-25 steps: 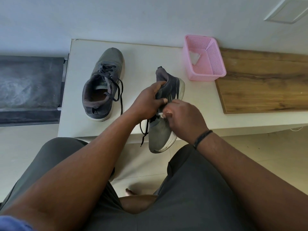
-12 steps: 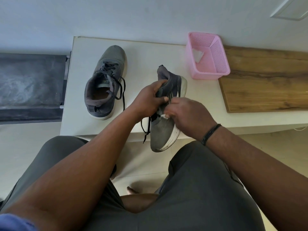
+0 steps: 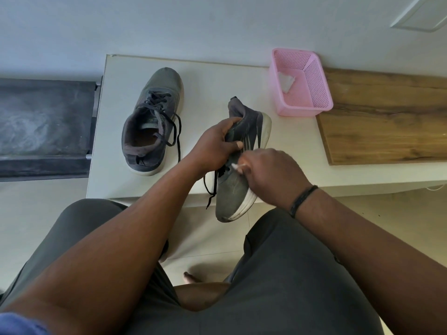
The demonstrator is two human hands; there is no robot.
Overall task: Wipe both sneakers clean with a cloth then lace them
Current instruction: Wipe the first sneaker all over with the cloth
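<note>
A grey sneaker (image 3: pixel 235 189) with a white sole is held over the table's front edge, toe toward me. My left hand (image 3: pixel 214 147) grips it around the collar and tongue. My right hand (image 3: pixel 271 172) pinches a small white cloth (image 3: pixel 235 166) against the upper near the laces. A black lace end (image 3: pixel 210 189) dangles from this sneaker. The second grey sneaker (image 3: pixel 153 119) lies on the white table (image 3: pixel 217 78) to the left, its black laces loose.
A pink perforated basket (image 3: pixel 312 93) with a white crumpled piece inside stands at the back right of the table. A wooden board (image 3: pixel 387 119) lies right of it. A dark mat (image 3: pixel 43 124) lies left of the table. My knees sit below.
My right hand with the cloth has shifted slightly along the sneaker's upper. The held sneaker stays in my left hand in about the same place.
</note>
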